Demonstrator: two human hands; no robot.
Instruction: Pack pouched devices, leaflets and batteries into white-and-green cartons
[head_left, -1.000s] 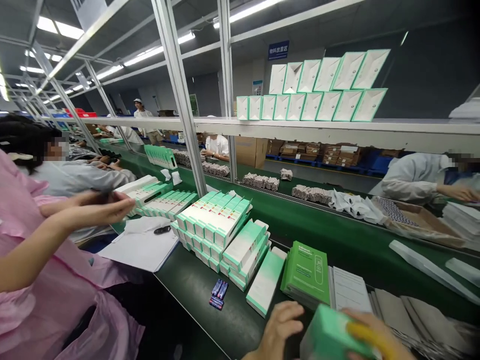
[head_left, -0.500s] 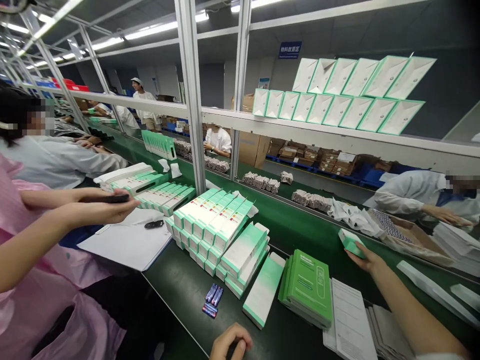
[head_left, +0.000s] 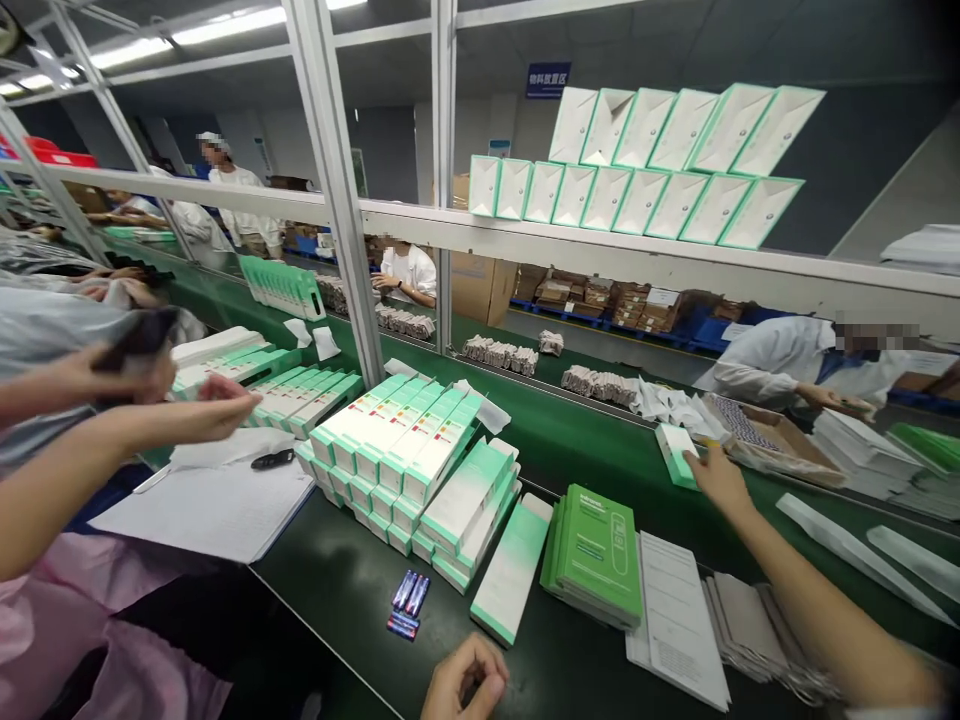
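Observation:
My right hand (head_left: 721, 482) reaches out to the right over the green belt. Its fingers and thumb grip the near end of a small white-and-green box (head_left: 676, 456), which looks to lie flat on the belt. My left hand (head_left: 466, 682) rests at the table's front edge, fingers curled in, with nothing visible in it. Just beyond it lies a long white-and-green carton (head_left: 513, 570). Several blue batteries (head_left: 409, 592) are to its upper left. Between my hands sit a stack of green booklets (head_left: 596, 555) and white printed sheets (head_left: 673, 610).
Stacked long cartons (head_left: 405, 450) stand mid-table. On the left, a co-worker's hands (head_left: 180, 400) hold a dark object above a paper sheet (head_left: 210, 500). Grey folded pouches (head_left: 757, 620) lie at right. A metal post (head_left: 330, 180) and a shelf of boxes (head_left: 600, 195) rise beyond.
My view has shifted to the right. The box in my right hand has come down from a tilted hold to lying flat. The co-worker's dark object has been raised. My left hand stays curled.

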